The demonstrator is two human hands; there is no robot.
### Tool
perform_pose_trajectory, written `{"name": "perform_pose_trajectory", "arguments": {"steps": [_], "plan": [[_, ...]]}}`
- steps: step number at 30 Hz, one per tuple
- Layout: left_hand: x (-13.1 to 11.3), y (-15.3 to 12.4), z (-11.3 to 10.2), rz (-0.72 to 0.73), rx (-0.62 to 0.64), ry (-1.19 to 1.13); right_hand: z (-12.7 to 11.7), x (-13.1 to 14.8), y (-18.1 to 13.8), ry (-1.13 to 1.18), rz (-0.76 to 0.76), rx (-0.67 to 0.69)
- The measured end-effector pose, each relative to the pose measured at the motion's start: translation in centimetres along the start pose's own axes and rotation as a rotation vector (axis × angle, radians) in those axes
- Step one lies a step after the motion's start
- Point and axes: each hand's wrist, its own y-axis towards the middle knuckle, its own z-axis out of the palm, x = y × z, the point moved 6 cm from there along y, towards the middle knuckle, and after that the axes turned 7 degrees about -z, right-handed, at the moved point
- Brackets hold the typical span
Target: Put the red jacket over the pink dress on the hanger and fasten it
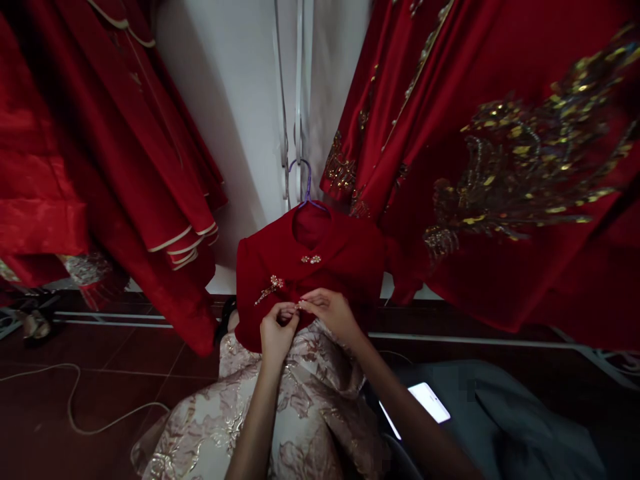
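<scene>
A short red jacket [345,240] hangs in front of me on a purple hanger [309,190]. Pearly beaded fasteners [311,259] sit below its neckline, and a jewelled flower brooch [273,287] is on its left-hand side in view. My left hand [278,333] pinches the jacket's front opening low down, thumb against fingertips. Close beside it, my right hand [333,312] pinches at the same spot, its fingertips nearly meeting the left ones. A tiny pale bead or clasp shows between the fingertips, mostly hidden. Below them spreads a cream-and-gold floral brocade skirt [200,427].
Red garments [155,167] hang at left, and a red gown with gold sequin embroidery [530,160] hangs at right. White rack bars [299,87] run down the middle. A lit phone [429,402] lies at lower right. A pale cable [75,407] curls across the dark tiled floor.
</scene>
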Motion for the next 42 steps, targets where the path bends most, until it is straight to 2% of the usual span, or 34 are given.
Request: {"name": "perform_pose_trajectory", "arguments": {"steps": [4, 13, 19, 25, 27, 30, 33, 38, 42], "plan": [[0.6, 0.4, -0.3, -0.030, -0.015, -0.058, 1.6, -0.5, -0.7, -0.076, -0.063, -0.065], [0.8, -0.1, -0.4, -0.028, -0.032, -0.003, 1.8, -0.2, -2.4, -0.273, -0.283, -0.233], [0.3, -0.4, -0.7, 0.004, -0.075, 0.095, 2.1, -0.3, -2.5, -0.299, -0.332, -0.223], [-0.7, -0.6, -0.4, 0.052, -0.012, 0.142, 2.0, -0.4, -2.1, -0.285, -0.329, -0.196], [-0.7, -0.7, -0.6, 0.082, -0.061, 0.125, 1.8, -0.2, -2.3, -0.295, -0.363, -0.221], [-0.4, -0.7, -1.2, 0.127, -0.183, 0.098, 1.4, 0.3, -3.4, -0.353, -0.448, -0.339], [-0.3, -0.7, -1.2, 0.157, -0.184, 0.098, 1.3, 0.4, -4.4, -0.381, -0.504, -0.406], [-1.4, -1.2, -0.4, 0.190, -0.084, 0.161, 1.4, -0.7, -4.4, -0.377, -0.453, -0.414], [-1.9, -1.4, -0.3, 0.163, -0.077, 0.142, 1.3, -1.4, -3.9, -0.370, -0.373, -0.392]]}}
